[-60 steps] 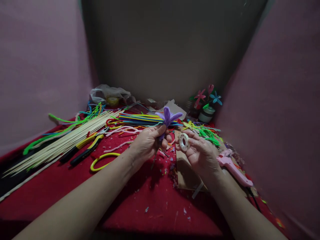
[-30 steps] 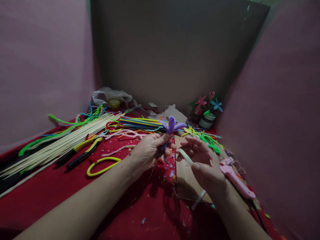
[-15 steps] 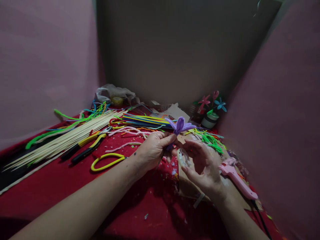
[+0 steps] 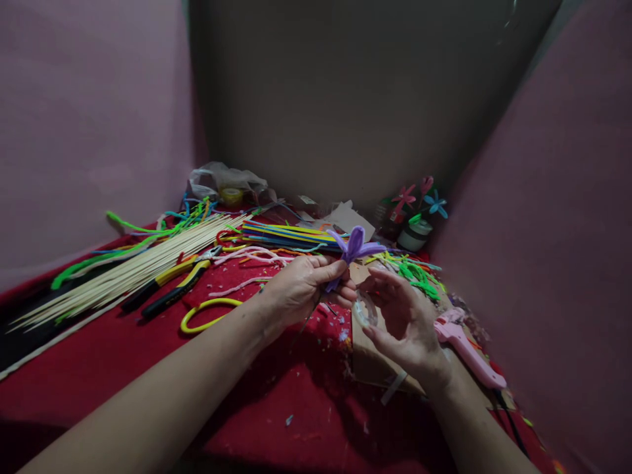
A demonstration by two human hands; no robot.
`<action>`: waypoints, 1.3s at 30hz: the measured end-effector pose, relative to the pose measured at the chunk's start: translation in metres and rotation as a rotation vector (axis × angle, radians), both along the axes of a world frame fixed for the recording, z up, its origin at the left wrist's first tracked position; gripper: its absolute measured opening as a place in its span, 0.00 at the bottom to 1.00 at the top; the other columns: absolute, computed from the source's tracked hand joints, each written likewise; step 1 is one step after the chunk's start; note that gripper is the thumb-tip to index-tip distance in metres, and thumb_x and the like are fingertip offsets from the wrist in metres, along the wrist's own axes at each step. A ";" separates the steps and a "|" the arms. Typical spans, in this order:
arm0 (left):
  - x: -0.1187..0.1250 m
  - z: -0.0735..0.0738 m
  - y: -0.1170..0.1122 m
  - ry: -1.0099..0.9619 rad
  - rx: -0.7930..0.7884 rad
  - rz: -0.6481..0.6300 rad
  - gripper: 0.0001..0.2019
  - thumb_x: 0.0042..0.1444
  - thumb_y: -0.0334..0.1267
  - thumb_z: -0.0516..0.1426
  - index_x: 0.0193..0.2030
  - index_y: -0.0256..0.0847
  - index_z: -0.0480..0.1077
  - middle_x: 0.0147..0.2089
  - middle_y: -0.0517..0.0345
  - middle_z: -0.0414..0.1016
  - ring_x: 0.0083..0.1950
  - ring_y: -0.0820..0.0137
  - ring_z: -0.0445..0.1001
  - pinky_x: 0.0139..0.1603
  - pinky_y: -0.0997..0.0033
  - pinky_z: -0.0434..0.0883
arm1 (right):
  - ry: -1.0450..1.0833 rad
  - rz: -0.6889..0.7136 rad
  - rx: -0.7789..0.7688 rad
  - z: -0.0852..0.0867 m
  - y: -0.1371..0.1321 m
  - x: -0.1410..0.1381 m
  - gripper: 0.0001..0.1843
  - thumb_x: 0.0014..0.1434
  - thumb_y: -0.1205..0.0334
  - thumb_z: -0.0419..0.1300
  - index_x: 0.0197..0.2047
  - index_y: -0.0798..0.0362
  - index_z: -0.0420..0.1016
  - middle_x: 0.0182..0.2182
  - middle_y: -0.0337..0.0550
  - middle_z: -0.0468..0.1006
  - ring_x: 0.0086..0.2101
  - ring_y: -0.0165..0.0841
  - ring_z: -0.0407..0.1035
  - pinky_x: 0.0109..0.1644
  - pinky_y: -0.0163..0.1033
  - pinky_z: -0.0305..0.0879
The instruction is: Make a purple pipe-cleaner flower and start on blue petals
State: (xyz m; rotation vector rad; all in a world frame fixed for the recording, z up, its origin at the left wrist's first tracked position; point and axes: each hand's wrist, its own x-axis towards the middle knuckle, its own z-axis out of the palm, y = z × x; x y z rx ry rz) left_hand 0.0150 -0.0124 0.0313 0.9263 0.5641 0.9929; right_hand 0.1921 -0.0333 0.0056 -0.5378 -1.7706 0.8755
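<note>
A purple pipe-cleaner flower (image 4: 354,245) stands upright in my left hand (image 4: 313,280), its stem end pinched between thumb and fingers with the petals spread above. Close to its right, my right hand (image 4: 402,322) curves round a roll of clear tape (image 4: 365,309), gripping it between thumb and fingertips. The roll sits just below and right of the flower's base. Whether a strip of tape joins the roll to the stem I cannot make out. Part of a brown cardboard piece (image 4: 372,365) shows beneath my right hand.
Wooden sticks (image 4: 143,266), pliers (image 4: 180,283) and yellow-handled scissors (image 4: 210,315) lie on the red cloth (image 4: 276,421) to the left. A pink glue gun (image 4: 469,349) rests at right. Behind are striped pipe cleaners (image 4: 291,235), green pieces (image 4: 419,280) and a pot (image 4: 415,235) with a blue flower (image 4: 435,205).
The tape roll has turned in my right hand and its face shows differently. My left fingers have shifted slightly round the flower's base, while the flower stays nearly in place.
</note>
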 end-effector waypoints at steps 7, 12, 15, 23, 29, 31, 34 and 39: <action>0.002 0.003 -0.003 -0.040 0.017 0.070 0.09 0.53 0.36 0.58 0.27 0.31 0.69 0.24 0.53 0.74 0.23 0.74 0.74 0.27 0.76 0.72 | 0.060 -0.071 -0.052 -0.001 0.001 -0.001 0.32 0.46 0.74 0.61 0.54 0.43 0.64 0.42 0.43 0.69 0.45 0.35 0.65 0.51 0.44 0.61; 0.002 0.002 -0.001 -0.056 0.035 0.084 0.10 0.49 0.38 0.61 0.28 0.31 0.70 0.25 0.54 0.75 0.24 0.73 0.75 0.29 0.76 0.73 | -0.004 -0.124 -0.092 -0.003 0.003 0.001 0.28 0.51 0.70 0.59 0.55 0.42 0.64 0.45 0.42 0.70 0.46 0.35 0.65 0.52 0.44 0.61; 0.002 0.001 0.000 -0.039 0.023 0.087 0.10 0.49 0.38 0.61 0.27 0.31 0.70 0.24 0.53 0.75 0.24 0.72 0.75 0.28 0.75 0.73 | -0.150 -0.171 -0.147 -0.003 0.005 0.000 0.18 0.54 0.69 0.55 0.48 0.47 0.71 0.44 0.43 0.71 0.44 0.35 0.66 0.47 0.43 0.63; 0.007 -0.008 0.002 0.001 -0.001 0.070 0.10 0.54 0.35 0.57 0.26 0.30 0.70 0.24 0.52 0.75 0.23 0.73 0.74 0.26 0.76 0.73 | -0.113 -0.225 -0.312 -0.005 0.006 -0.009 0.07 0.54 0.59 0.57 0.28 0.53 0.71 0.26 0.38 0.68 0.28 0.29 0.60 0.34 0.36 0.58; 0.005 -0.010 0.005 0.106 0.006 0.156 0.10 0.54 0.38 0.57 0.29 0.31 0.69 0.22 0.54 0.73 0.16 0.78 0.67 0.12 0.82 0.62 | -0.030 -0.276 -0.379 0.005 0.007 0.002 0.09 0.50 0.59 0.61 0.23 0.54 0.71 0.21 0.36 0.65 0.24 0.27 0.56 0.27 0.34 0.51; 0.006 -0.010 0.004 0.140 0.004 0.187 0.11 0.54 0.39 0.57 0.28 0.31 0.68 0.20 0.56 0.71 0.14 0.79 0.65 0.11 0.82 0.60 | 0.047 -0.274 -0.361 0.007 0.008 0.003 0.07 0.50 0.59 0.62 0.25 0.53 0.72 0.23 0.36 0.67 0.24 0.27 0.57 0.26 0.34 0.51; 0.011 -0.012 0.000 0.198 0.008 0.134 0.12 0.54 0.40 0.56 0.25 0.33 0.66 0.16 0.61 0.68 0.11 0.80 0.62 0.10 0.82 0.59 | 0.132 -0.223 -0.336 0.008 0.007 0.000 0.06 0.50 0.60 0.62 0.26 0.52 0.73 0.23 0.35 0.69 0.24 0.26 0.57 0.26 0.34 0.51; 0.020 -0.016 -0.007 0.230 0.025 0.011 0.12 0.55 0.40 0.54 0.24 0.35 0.64 0.12 0.64 0.64 0.10 0.79 0.59 0.09 0.81 0.59 | 0.149 -0.228 -0.445 0.006 0.005 -0.009 0.08 0.49 0.58 0.63 0.25 0.54 0.73 0.21 0.35 0.68 0.22 0.24 0.56 0.25 0.34 0.50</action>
